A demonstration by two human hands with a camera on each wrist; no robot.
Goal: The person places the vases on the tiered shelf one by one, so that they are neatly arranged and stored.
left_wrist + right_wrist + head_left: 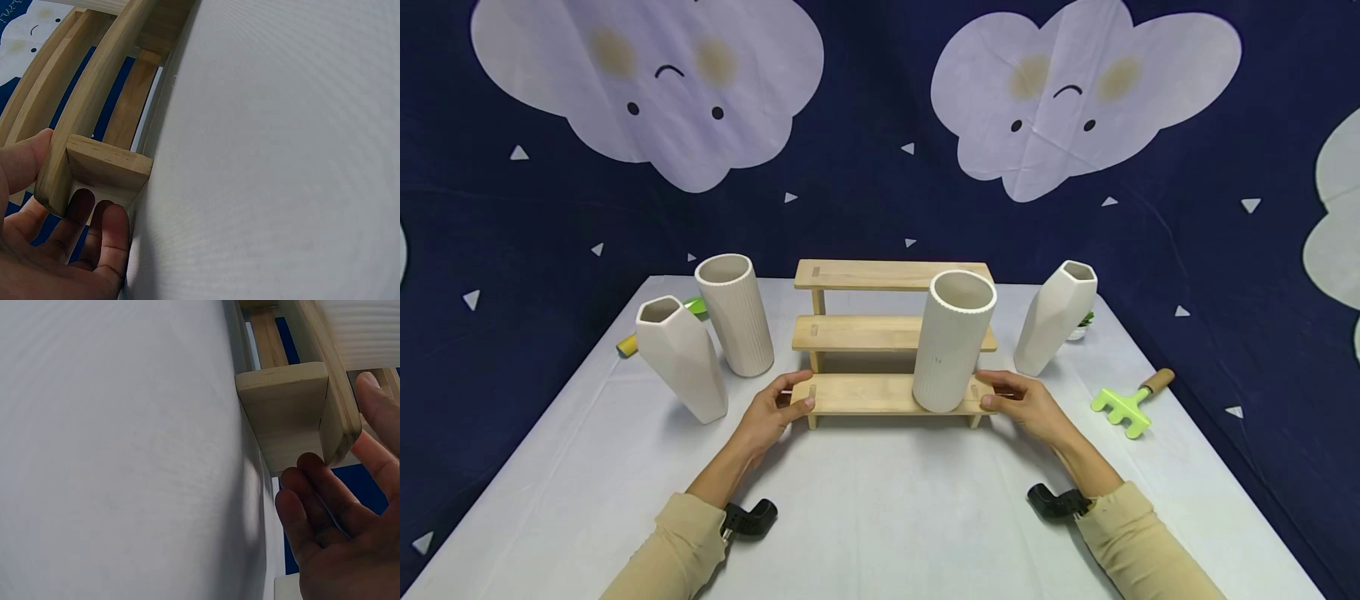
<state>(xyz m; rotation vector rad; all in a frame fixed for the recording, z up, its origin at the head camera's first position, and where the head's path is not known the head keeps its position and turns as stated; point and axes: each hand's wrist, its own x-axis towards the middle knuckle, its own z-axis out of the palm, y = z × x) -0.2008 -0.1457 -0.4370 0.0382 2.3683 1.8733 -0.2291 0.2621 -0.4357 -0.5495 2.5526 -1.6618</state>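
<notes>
Nearest you, the front edge of the bench (880, 517) is out of view, and your sleeves (677, 550) run off the bottom of the head view. Past them, your left hand (775, 412) and right hand (1030, 408) grip the opposite ends of the lowest shelf (861, 394) of the wooden stand (857, 333), fingers curled about each end; the wrist views are dim there, so how firmly your lower fingers press is hard to say. The stand sits about midway between the bench's left and right edges, with a ribbed vase (951, 350) upright on that shelf, toward its right end. You seem to be steadying or positioning the stand; any next shift would call for both ends moving together and level, lest the vase tip. That vase hides part of the upper two shelves. Toward the bench's left edge is a faceted vase (685, 358); by the right edge lies a green rake (1127, 408). Farther back, a second ribbed vase (737, 317) stands toward the far left corner, and a yellow-handled tool (627, 345) is partly covered by the left-hand vases. Toward the far right corner, a second faceted vase (1055, 321) mostly conceals a potted plant (1078, 331).
</notes>
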